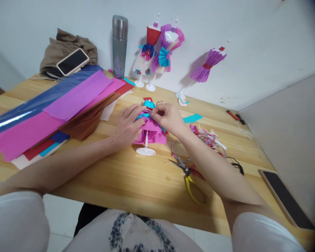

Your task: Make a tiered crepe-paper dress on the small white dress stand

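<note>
A small dress form in a pink crepe-paper skirt and a blue paper top lies on the wooden table, its round white base towards me. My left hand holds it from the left, fingers bent over the waist. At the waist's right side my right hand is closed in a pinch; what is between the fingertips is too small to tell. Blue and red paper shows around the waist, partly hidden by my fingers. Scissors with yellow and red handles lie open below my right forearm.
Crepe-paper sheets cover the left side. Three dressed forms, including a purple one, stand by the wall near a grey bottle. Paper scraps lie to the right. One phone rests on brown cloth, another at the right edge.
</note>
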### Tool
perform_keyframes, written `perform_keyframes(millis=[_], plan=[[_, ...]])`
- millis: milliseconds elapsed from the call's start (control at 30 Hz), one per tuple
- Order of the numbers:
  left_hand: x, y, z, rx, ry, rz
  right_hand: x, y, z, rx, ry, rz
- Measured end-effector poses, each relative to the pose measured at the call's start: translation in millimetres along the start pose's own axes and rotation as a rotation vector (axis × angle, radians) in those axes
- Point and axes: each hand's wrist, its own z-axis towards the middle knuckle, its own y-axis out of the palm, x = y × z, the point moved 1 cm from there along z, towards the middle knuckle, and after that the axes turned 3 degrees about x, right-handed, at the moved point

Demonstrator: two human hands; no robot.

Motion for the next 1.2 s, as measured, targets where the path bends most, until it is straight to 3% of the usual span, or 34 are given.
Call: perform_keyframes(millis=[233, 767, 933, 1067, 1200], plan=[[6.5, -2.4, 2.5, 0.044, 0.049, 0.019, 2.0, 0.2, 1.6, 0.043, -0.027, -0.016], [8.0, -3.0, 3.5, 0.006, 0.071, -0.035, 0.8, 1.7, 1.0, 0.12, -0.017, -0.13], [7.3, -2.4, 2.8, -0.045, 0.014, -0.016, -3.6, -4.3, -2.7, 0.05, -0.056, -0.139], [6.4, -2.1, 1.1, -0.02, 0.024, -0.029, -6.8, -11.3, -10.9, -0.044, -0.073, -0.217], [8.4, -2.9, 1.2, 0.021, 0.039, -0.043, -6.3, -14.3, -15.9, 0.002, -0.039, -0.273]])
